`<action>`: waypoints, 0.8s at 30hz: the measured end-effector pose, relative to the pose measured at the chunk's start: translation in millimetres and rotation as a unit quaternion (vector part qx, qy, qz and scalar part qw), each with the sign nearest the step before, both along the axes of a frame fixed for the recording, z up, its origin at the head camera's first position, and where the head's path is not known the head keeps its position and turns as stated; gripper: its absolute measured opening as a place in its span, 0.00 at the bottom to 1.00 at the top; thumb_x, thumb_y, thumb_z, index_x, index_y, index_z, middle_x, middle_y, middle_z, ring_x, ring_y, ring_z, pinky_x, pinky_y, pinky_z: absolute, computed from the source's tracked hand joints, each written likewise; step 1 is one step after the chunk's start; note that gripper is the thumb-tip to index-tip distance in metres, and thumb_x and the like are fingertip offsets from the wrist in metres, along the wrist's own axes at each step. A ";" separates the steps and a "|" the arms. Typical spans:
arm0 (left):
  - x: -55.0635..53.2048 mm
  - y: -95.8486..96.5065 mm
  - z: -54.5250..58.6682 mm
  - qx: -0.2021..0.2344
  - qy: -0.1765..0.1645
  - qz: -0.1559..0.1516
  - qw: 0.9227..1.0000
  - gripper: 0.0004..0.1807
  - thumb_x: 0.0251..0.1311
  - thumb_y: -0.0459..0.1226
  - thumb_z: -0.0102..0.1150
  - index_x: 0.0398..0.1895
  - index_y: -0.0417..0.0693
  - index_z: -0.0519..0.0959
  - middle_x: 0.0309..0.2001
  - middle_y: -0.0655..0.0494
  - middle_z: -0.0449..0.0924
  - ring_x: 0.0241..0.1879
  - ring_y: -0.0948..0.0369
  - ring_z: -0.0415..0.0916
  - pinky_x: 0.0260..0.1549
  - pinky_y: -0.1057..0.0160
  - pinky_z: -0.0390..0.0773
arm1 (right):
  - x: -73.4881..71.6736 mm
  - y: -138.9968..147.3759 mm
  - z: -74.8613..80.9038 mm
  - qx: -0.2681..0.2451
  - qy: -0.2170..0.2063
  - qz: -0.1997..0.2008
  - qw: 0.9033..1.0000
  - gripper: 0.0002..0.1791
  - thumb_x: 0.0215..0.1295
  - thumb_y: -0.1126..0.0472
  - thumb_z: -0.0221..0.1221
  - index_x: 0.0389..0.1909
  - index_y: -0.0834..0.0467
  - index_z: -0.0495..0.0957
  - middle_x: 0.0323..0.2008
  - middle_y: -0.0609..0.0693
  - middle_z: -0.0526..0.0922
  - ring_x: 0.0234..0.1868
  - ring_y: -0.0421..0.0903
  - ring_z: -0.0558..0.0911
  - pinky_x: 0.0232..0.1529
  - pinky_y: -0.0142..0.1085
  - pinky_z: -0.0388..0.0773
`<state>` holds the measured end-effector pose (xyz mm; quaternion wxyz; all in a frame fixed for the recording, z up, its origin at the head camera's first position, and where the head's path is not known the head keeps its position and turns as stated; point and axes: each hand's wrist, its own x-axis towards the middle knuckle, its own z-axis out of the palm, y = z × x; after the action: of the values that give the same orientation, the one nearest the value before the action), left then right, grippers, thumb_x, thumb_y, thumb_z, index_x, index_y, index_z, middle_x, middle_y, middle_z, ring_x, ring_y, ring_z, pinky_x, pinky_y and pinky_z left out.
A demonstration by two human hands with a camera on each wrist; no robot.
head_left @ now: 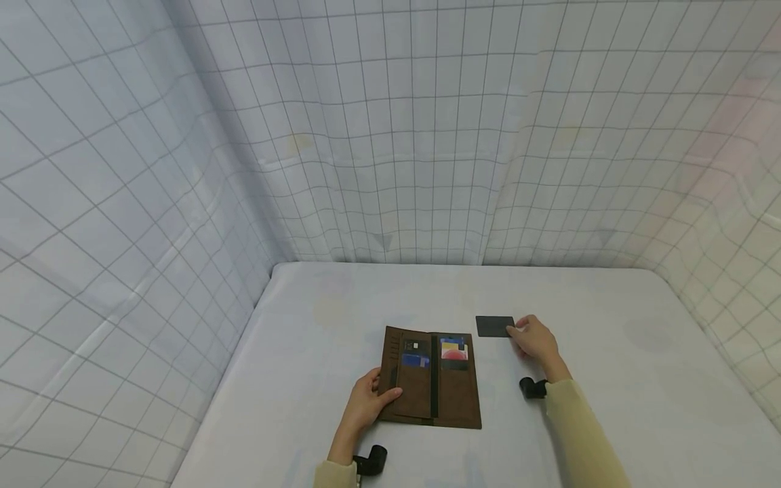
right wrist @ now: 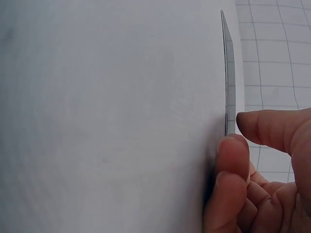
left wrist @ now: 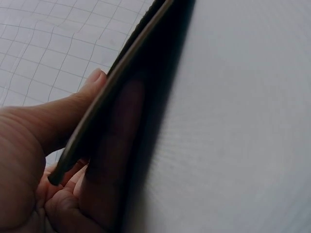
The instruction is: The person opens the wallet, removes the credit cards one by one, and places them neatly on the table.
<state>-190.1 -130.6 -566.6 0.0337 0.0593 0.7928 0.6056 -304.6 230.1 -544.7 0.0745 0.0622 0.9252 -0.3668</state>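
Note:
A brown long wallet (head_left: 456, 400) lies opened out in the head view, with several cards in its slots, including a blue card (head_left: 416, 360) and a white card with a red patch (head_left: 454, 352). My left hand (head_left: 365, 404) grips its lower left edge, thumb on top and fingers underneath. The left wrist view shows the wallet's edge (left wrist: 104, 94) between thumb and fingers. Right of the wallet's top corner, my right hand (head_left: 535, 341) pinches the right end of a dark card (head_left: 493, 326). Edge-on in the right wrist view, the card (right wrist: 230, 82) stands between thumb and fingertips.
The wallet is on a white-covered table (head_left: 342, 298). White grid-patterned curtains (head_left: 390, 169) hang behind it and on both sides. A black wrist device (head_left: 373, 462) sits on the left wrist, and another (head_left: 532, 388) on the right.

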 end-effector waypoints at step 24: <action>0.4 -0.5 -1.0 0.005 -0.004 0.003 1.000 0.31 0.55 0.34 0.67 0.57 0.24 0.67 0.40 0.36 0.81 0.34 0.53 0.82 0.30 0.62 0.80 | 7.7 -74.8 27.8 0.074 0.132 0.082 0.985 0.14 0.65 0.53 0.58 0.37 0.62 0.74 0.24 0.50 0.75 0.21 0.46 0.72 0.21 0.38 0.68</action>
<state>-189.7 -131.1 -567.7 0.0353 0.0547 0.7898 0.6099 -296.8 155.2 -516.9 -0.0231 -0.0577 0.9534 -0.2952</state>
